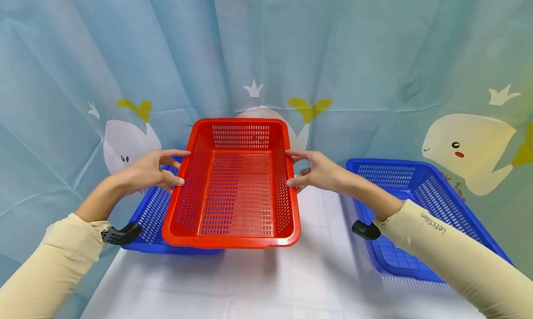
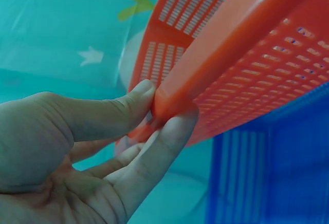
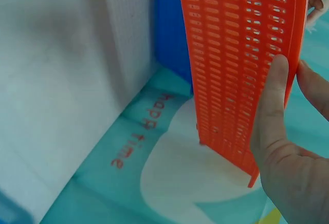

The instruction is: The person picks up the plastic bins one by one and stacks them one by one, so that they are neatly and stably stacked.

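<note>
A red plastic basket (image 1: 237,194) with slotted walls hangs above the white table, its open top tilted toward the head camera. My left hand (image 1: 151,171) pinches its left rim between thumb and fingers, as the left wrist view also shows at the orange-red rim (image 2: 177,88). On the opposite side my right hand (image 1: 312,173) grips the right rim. From the right wrist camera, a finger of the right hand (image 3: 288,157) lies along the slotted outer wall (image 3: 226,54). No items are visible inside the basket.
Partly behind the red basket, a blue basket (image 1: 145,231) sits on the left of the white table (image 1: 283,282). Another blue basket (image 1: 416,259) stands at the right, under my right forearm. A light-blue curtain (image 1: 266,51) with whale prints hangs behind the table.
</note>
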Available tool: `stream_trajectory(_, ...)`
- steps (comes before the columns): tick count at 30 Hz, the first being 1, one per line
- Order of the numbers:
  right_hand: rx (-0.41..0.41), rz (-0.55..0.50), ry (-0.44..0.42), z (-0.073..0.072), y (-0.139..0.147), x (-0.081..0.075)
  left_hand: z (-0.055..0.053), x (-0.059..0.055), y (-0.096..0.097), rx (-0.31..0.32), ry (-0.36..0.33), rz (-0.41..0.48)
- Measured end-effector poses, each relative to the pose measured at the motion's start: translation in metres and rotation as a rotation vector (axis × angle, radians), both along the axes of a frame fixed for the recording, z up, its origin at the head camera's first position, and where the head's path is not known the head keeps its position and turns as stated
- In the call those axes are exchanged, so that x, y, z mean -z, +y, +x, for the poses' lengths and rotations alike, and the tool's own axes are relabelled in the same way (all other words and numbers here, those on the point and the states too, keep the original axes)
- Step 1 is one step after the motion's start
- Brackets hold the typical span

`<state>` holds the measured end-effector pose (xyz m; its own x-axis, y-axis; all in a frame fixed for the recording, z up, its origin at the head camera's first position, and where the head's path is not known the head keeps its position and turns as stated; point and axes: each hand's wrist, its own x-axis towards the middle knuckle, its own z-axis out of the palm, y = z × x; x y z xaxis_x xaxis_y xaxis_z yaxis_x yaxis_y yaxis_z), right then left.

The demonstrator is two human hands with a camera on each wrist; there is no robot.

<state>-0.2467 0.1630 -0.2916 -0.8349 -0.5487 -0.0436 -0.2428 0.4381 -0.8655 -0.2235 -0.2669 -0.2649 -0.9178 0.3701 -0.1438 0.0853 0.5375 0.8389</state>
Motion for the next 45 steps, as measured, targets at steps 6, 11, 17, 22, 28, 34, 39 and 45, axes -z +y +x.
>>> stream_trajectory(6,-0.006,-0.044,-0.013,-0.005,-0.023,0.000,0.000,-0.005,-0.023,-0.020,0.008,-0.025)
stream_trajectory(11,-0.015,-0.086,-0.015,-0.009,-0.043,0.001,0.000,-0.009,-0.044,-0.027,-0.013,-0.013)
stream_trajectory(17,-0.035,-0.142,-0.023,-0.014,-0.066,0.004,0.001,-0.013,-0.067,-0.042,-0.043,-0.012)
stream_trajectory(22,-0.044,-0.179,-0.035,-0.014,-0.081,0.007,0.002,-0.015,-0.083,-0.049,-0.036,-0.019)
stream_trajectory(28,-0.045,-0.189,-0.041,-0.014,-0.096,0.008,0.003,-0.015,-0.098,-0.065,-0.020,-0.043)
stream_trajectory(34,-0.044,-0.222,-0.069,-0.014,-0.106,0.009,0.003,-0.015,-0.110,-0.066,-0.008,-0.054)
stream_trajectory(39,-0.051,-0.255,-0.082,-0.015,-0.115,0.011,0.002,-0.013,-0.117,-0.069,-0.016,-0.056)
stream_trajectory(45,-0.041,-0.256,-0.076,-0.016,-0.123,0.018,0.000,-0.008,-0.124,-0.081,-0.027,-0.056)
